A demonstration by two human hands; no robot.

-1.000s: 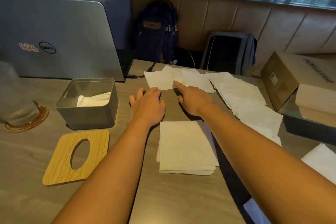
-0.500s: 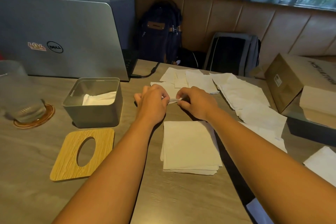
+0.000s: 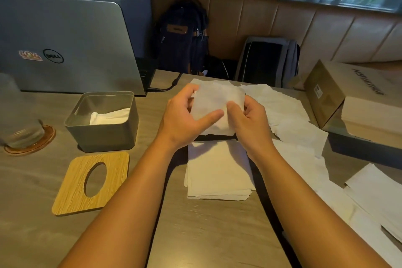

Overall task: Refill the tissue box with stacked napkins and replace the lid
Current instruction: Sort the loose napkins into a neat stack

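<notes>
Gripping one thin white paper napkin (image 3: 216, 99) at mid-frame, lifted clear of the grey-brown wooden table (image 3: 206, 235): left hand (image 3: 185, 116) curled round its nine o'clock edge with thumb laid across the near face, right hand (image 3: 249, 121) pinching its four o'clock side. Directly at six o'clock of that sheet, lying flat on the table, a squared stack of folded white napkins (image 3: 217, 172). At nine o'clock of the hands, standing open, a matte grey square tissue box (image 3: 104, 136) with a few crumpled white tissues (image 3: 109, 116) low inside. Just at six o'clock of the box and apart from it, lying flat, a light wooden square lid with an oval slot (image 3: 71, 190). Spread from twelve round to four o'clock of the stack, loose white napkin sheets (image 3: 289, 115). Further out: at ten o'clock a silver laptop (image 3: 65, 37), at nine a clear drinking glass (image 3: 21, 130) on a round brown coaster (image 3: 46, 139), at two a brown cardboard carton (image 3: 326, 93).
</notes>
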